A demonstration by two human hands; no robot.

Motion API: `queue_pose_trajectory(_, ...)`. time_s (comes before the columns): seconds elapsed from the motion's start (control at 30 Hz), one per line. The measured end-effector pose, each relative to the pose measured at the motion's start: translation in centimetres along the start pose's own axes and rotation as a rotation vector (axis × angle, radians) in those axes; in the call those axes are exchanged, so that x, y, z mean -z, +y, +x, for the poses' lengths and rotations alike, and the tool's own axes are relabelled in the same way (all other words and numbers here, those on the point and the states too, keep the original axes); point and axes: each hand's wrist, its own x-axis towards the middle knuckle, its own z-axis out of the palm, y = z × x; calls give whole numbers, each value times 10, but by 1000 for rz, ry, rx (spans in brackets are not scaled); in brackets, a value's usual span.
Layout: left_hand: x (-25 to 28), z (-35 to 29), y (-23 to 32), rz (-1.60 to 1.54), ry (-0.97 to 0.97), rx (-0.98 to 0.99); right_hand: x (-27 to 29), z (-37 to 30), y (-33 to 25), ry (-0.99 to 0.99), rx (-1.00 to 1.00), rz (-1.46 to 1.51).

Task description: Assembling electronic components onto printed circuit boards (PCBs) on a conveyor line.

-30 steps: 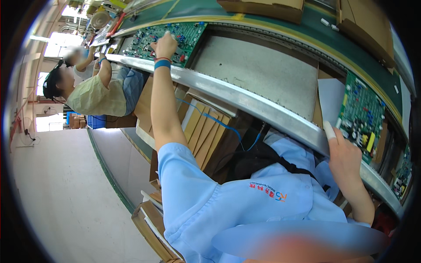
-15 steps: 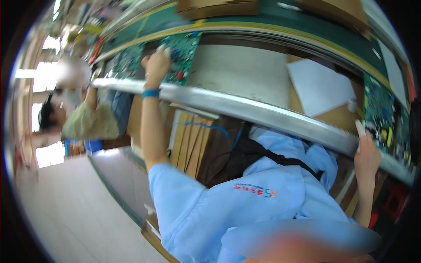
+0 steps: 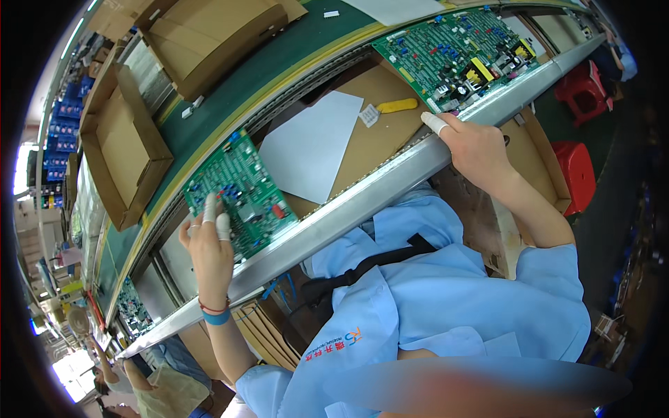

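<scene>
My left hand (image 3: 210,259) lies over the left part of a green circuit board (image 3: 245,191), its fingers spread and some wearing white finger covers. The board spans the track between the silver metal rail (image 3: 334,212) and the far rail. Over that silver rail rests my right hand (image 3: 477,150), one white-covered finger stretched toward the near left corner of a second green circuit board (image 3: 446,52). This second board carries yellow-and-black transformers. The undersides of my right fingers are hidden.
Below the track lie a white sheet (image 3: 313,143), brown cardboard and a yellow-handled tool (image 3: 397,106). Open cardboard boxes (image 3: 209,42) stand on the green belt beyond. Red stools (image 3: 578,174) are at the right. Another person (image 3: 171,390) sits at the lower left.
My view has turned toward the right. The board under my left hand has slid right along the track, up to the white sheet. My right hand stays by the second board.
</scene>
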Motion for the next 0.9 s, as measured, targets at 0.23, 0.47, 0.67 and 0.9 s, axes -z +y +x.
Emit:
queue_pose_trajectory(0.23, -9, 51, 70, -112, -19, -183, -4, -3, 25, 40, -49, 26)
queue_pose_trajectory(0.47, -1, 86, 101, -152, 26, -295, -17, -15, 90, 48, -246, -96)
queue_pose_trajectory(0.67, 5, 154, 6, 30, 387, -39, -25, -14, 153, -12, -421, -270)
queue_pose_trajectory(0.9, -26, 224, -37, 306, 725, -252, -20, 117, 98, 208, -68, 89)
